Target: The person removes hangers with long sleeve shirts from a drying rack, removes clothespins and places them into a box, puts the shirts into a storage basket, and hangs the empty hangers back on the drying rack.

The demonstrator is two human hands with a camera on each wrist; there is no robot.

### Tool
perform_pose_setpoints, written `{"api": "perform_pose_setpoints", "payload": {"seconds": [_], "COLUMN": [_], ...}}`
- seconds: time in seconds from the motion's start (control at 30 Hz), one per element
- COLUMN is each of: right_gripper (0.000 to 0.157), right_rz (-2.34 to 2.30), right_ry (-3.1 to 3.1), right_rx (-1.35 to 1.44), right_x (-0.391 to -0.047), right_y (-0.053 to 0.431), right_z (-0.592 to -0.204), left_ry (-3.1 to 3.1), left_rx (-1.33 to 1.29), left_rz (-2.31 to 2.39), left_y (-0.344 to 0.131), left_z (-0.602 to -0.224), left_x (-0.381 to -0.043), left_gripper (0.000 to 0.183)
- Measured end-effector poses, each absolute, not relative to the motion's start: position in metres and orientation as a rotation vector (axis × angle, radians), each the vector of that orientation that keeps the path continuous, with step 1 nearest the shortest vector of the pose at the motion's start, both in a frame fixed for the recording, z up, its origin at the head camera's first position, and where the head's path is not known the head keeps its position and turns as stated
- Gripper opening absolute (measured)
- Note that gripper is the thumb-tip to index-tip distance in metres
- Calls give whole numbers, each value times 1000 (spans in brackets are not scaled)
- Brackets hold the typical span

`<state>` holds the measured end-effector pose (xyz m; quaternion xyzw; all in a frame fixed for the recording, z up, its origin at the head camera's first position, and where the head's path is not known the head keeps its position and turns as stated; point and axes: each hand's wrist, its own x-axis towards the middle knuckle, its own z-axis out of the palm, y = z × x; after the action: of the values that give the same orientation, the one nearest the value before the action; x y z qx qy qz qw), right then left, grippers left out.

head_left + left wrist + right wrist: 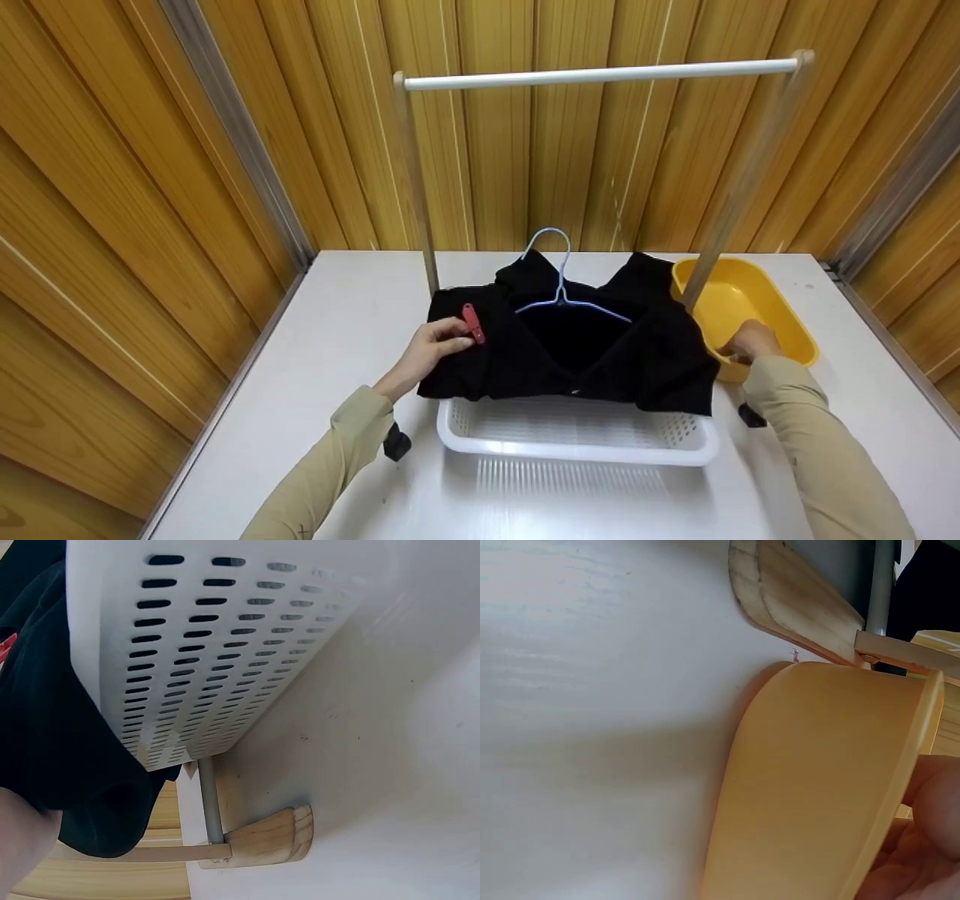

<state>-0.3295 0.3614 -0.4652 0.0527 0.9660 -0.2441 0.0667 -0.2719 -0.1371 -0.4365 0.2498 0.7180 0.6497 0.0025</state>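
Note:
A black short-sleeved garment (pixel 517 367) with an open V neck lies over the white basket (pixel 577 450), a light blue hanger (pixel 562 296) inside its neckline and the hook standing up. At the sleeve on the left, my left hand (pixel 427 349) pinches a red clothespin (pixel 474 324) between thumb and fingers. Only a bit of that clothespin (pixel 6 646) shows in the left wrist view. My right hand (pixel 752 341) reaches over the near rim into the yellow tub (pixel 791 322), fingers bent downward. Its fingertips are hidden, so I cannot tell whether they hold anything.
A rack with a white crossbar (pixel 600 76) and wooden uprights (pixel 731 195) stands over the garment. Its wooden foot (pixel 802 596) lies close beside the tub. Wood-patterned walls (pixel 570 165) enclose the white table (pixel 337 300) at the back and sides.

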Motion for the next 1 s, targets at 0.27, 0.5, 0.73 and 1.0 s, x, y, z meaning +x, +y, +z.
{"api": "perform_pose_setpoints", "payload": {"seconds": [0.27,0.5,0.73,1.0], "right_gripper": [25,27,43,44], "right_rz": [-911,-1017,-1073,-1206], "right_ry": [2810,2888,2919,2810], "right_rx": [231,180,82,88], "right_x": [-334,-337,-335,-336], "right_y": [367,357,341,328], "right_z": [-459,-442,-428,-408], "left_ry": [2254,2274,2295,2322], "left_rx": [801,818,757,775], "left_rz": [2051,2026,2012,1988], "left_y": [-135,-137,-137,-138], "left_z": [-436,-437,-436,-436], "left_x": [-274,-273,-271,-272], "left_gripper": [12,12,13,13]}}
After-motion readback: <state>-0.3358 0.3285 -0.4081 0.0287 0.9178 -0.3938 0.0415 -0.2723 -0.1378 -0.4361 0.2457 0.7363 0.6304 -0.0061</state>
